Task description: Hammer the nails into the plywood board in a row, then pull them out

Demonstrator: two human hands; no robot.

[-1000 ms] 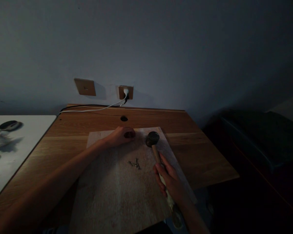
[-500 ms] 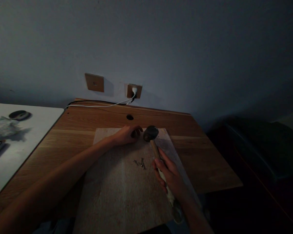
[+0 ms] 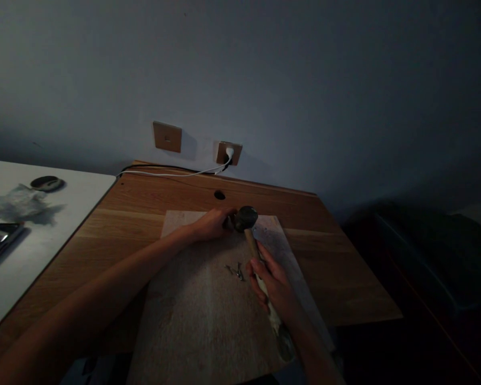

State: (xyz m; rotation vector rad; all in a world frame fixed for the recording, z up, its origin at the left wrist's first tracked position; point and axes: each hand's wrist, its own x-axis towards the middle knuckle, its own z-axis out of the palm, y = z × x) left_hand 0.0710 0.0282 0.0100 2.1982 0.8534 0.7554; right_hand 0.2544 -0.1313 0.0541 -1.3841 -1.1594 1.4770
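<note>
My right hand [image 3: 273,286] is wrapped round the wooden handle of a hammer [image 3: 246,220], whose dark round head rests near the far edge of a pale wooden board [image 3: 200,321]. My left hand [image 3: 213,223] lies at that far edge with its fingers pinched together right beside the hammer head; what they hold is too small and dark to make out. A few loose nails [image 3: 235,270] lie on the board just left of my right hand.
The board lies on a brown wooden desk [image 3: 136,208] with a cable hole [image 3: 219,195]. A white cable [image 3: 172,174] runs to a wall socket [image 3: 228,153]. A white table [image 3: 44,230] at the left carries a dark round object and crumpled plastic. Dark furniture stands right.
The hammer head has moved left until it sits against my left hand's fingertips. The view has shifted a little left and down. The nails have stayed put.
</note>
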